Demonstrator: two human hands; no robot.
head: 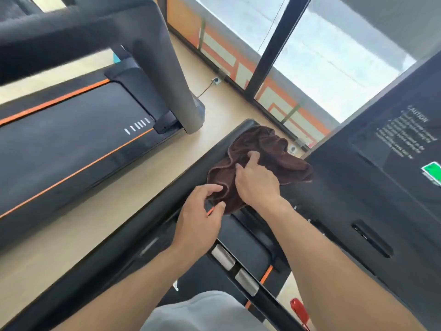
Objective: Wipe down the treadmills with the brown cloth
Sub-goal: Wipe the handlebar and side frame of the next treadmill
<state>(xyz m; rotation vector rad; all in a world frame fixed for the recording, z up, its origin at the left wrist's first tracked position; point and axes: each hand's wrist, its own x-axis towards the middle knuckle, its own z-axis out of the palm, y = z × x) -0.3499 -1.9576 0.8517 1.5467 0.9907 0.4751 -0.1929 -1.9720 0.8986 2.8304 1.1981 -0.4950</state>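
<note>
Brown cloth (262, 161) lies bunched on the black handrail (148, 225) of the near treadmill (372, 211), at the rail's far end where it meets the console. Right hand (256, 180) sits on top of the cloth, fingers curled into the folds, gripping it. Left hand (199, 216) is at the cloth's near-left edge, thumb and forefinger pinching a fold; other fingers loosely bent.

The console panel rises to the right, carrying a white caution text block (405, 134) too blurred to read and a green sticker (433, 172) at the frame edge. Below the hands, two silver grip plates (235, 269) sit on a crossbar, with a red clip (298, 309) near the bottom right.

A second treadmill (71, 139) stands to the left, apart across a strip of pale floor (133, 187); its deck has orange stripes and its grey upright (171, 75) leans across the far-left view. Far side: window glass with a dark frame post (279, 44), orange-and-white panelling beneath, and a floor socket (216, 80) with a cable. Grey clothing (202, 311) shows at bottom centre.
</note>
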